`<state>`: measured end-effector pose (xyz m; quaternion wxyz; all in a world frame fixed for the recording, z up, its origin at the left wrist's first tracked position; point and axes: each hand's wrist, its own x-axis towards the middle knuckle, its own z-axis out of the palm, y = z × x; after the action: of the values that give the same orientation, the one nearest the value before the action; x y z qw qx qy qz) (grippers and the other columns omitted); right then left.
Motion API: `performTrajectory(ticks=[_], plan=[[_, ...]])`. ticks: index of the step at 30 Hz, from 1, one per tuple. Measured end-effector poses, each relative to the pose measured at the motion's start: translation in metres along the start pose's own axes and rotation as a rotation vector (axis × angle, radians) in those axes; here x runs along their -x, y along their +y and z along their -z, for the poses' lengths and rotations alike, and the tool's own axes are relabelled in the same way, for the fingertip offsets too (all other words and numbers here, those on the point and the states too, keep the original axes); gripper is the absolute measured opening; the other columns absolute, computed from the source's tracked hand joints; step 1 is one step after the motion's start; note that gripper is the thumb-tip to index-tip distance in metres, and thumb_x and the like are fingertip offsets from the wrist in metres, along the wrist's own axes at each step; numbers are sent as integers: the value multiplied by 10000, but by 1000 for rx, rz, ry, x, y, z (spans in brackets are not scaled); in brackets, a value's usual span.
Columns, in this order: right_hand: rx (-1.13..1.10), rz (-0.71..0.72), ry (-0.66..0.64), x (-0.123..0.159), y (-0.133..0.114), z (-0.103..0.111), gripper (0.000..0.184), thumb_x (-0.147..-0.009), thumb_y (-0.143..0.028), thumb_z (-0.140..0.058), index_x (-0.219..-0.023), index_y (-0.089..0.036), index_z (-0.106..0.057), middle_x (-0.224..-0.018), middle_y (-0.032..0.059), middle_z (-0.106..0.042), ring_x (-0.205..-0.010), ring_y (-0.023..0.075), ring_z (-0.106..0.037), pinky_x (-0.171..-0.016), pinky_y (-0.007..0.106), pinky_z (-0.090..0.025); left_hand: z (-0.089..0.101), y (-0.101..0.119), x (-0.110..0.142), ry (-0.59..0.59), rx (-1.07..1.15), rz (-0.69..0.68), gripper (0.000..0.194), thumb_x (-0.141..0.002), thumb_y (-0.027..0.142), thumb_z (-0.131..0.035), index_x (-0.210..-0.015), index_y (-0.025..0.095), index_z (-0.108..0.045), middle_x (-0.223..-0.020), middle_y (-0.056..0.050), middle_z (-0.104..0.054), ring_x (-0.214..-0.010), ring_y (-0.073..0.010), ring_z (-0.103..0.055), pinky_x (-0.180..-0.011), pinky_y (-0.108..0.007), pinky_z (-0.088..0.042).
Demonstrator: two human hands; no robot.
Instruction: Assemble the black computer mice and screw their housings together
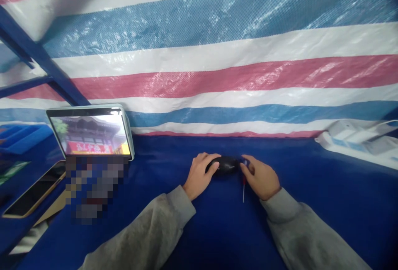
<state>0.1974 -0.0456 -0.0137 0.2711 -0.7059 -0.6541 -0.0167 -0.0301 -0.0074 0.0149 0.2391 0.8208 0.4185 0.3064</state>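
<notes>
A black, smooth, rounded object, shaped like a computer mouse, is at the middle of the blue table. My left hand closes around its left end, thumb on the near side and fingers over the far side. At its right end is my right hand, thumb and forefinger curled together around a small screwdriver. The screwdriver's thin metal shaft points toward me, below a red part of the handle; a bluish part shows between the fingers. Whether the right fingertips touch the black object I cannot tell.
A tablet playing a video stands at the left, with a phone lying beside it. Blue trays are at the far left. White boxes and a cable sit at the right. Striped plastic sheeting hangs behind the table.
</notes>
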Motion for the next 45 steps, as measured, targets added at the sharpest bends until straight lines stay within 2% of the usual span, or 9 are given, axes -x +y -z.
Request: performTrajectory(ticks=[6,9,12,17,22,26,33,37,45], plan=[[-63,60,124,1,-6,3,380,-930,-435,-475,-1148,-206,-685,-869,54,-680,-756,191,-663,-662,326,-528,-4,-2,0,20,-106,20,358,-1071,396,-353,-1333,308,-581,-1135,-36,-621,-1072,-208,-571,-957,-406,-459],[-133,273,161,1,-8,1,458,-919,-482,-534,-1270,-204,-627,-1145,114,-671,-1070,254,-646,-889,430,-546,-6,-4,1,-12,-127,16,372,-1075,389,-347,-1387,321,-538,-1161,-36,-615,-1100,-209,-560,-959,-405,-448],[-158,437,84,3,-9,-4,517,-916,-490,-566,-1349,-208,-564,-1276,117,-655,-1247,288,-576,-1007,508,-503,-7,-7,1,-28,-126,8,372,-1074,384,-363,-1405,331,-523,-1161,-34,-621,-1118,-209,-556,-964,-409,-441],[-168,444,44,6,-7,-11,499,-922,-516,-552,-1291,-183,-601,-1202,118,-706,-1203,295,-616,-996,544,-518,-7,-8,1,-36,-102,1,342,-1067,368,-393,-1341,309,-588,-1159,-35,-640,-1122,-210,-568,-979,-416,-451],[-175,420,27,5,-5,-12,505,-927,-543,-530,-1294,-206,-613,-1194,119,-708,-1144,273,-650,-1007,539,-515,-1,-5,3,3,45,35,307,-1034,298,-461,-1314,257,-581,-1311,-64,-567,-1215,-231,-553,-1073,-443,-426],[-166,407,-11,6,-4,-14,534,-932,-559,-502,-1322,-208,-602,-1214,124,-701,-1168,285,-636,-1024,535,-505,3,-4,4,3,129,24,263,-988,239,-520,-1236,247,-607,-1240,-69,-616,-1199,-252,-563,-1082,-460,-420],[-177,409,-9,8,-4,-15,520,-944,-545,-488,-1325,-205,-588,-1231,116,-696,-1199,289,-620,-1038,532,-496,2,-3,7,106,-14,-44,214,-889,112,-593,-1035,236,-688,-1177,-54,-639,-1149,-263,-585,-1012,-460,-435],[-178,400,-28,8,-4,-15,508,-944,-529,-500,-1332,-210,-577,-1251,114,-686,-1218,287,-611,-1053,534,-484,2,-6,8,126,-34,-86,211,-885,113,-614,-1044,230,-688,-1087,-50,-680,-1054,-244,-630,-953,-437,-457],[-185,422,3,7,-3,-14,512,-944,-541,-492,-1314,-199,-588,-1222,115,-699,-1174,280,-635,-1034,525,-500,-1,-10,5,174,-43,-194,221,-858,65,-656,-1022,205,-703,-1008,-47,-716,-1074,-254,-650,-938,-444,-457]])
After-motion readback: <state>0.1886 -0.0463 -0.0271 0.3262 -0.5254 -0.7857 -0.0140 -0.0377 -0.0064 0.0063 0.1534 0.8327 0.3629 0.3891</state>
